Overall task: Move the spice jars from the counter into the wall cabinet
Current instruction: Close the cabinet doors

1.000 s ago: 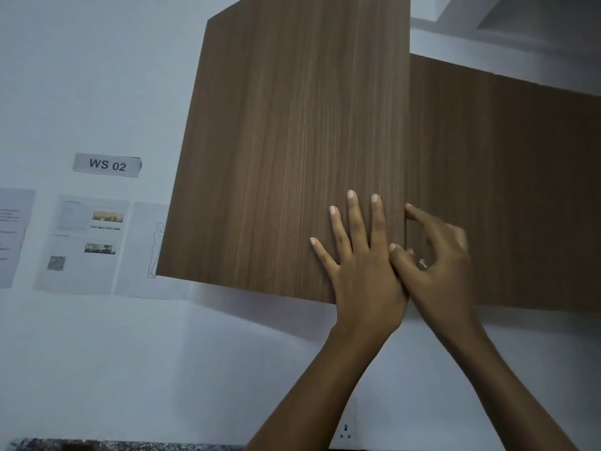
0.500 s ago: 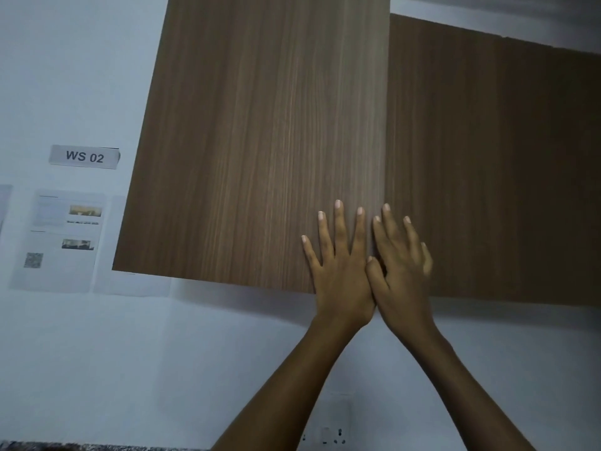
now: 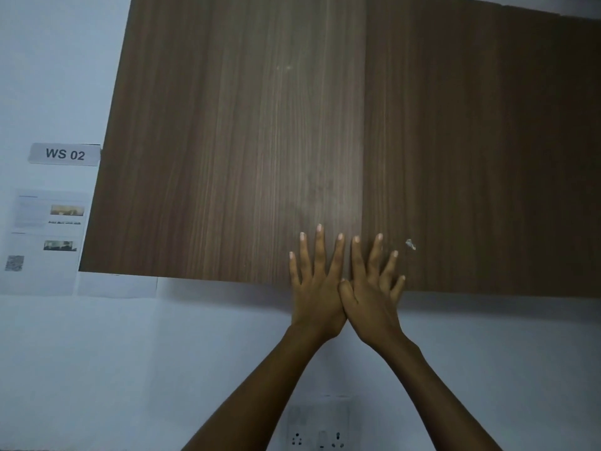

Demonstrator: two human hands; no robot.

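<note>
The wall cabinet fills the upper view, with two brown wood-grain doors. The left door (image 3: 234, 141) and the right door (image 3: 481, 151) meet flush along a vertical seam. My left hand (image 3: 317, 288) lies flat with fingers spread on the lower corner of the left door. My right hand (image 3: 374, 291) lies flat beside it on the lower corner of the right door; the thumbs touch. Neither hand holds anything. No spice jars or counter are in view.
A "WS 02" label (image 3: 65, 154) and printed sheets (image 3: 45, 236) hang on the white wall left of the cabinet. A wall socket (image 3: 318, 431) sits low between my forearms. A small pale chip (image 3: 410, 244) marks the right door.
The left door swung from ajar to flush with the right door. My right hand went from bent fingers at the door's edge to flat on the right door.
</note>
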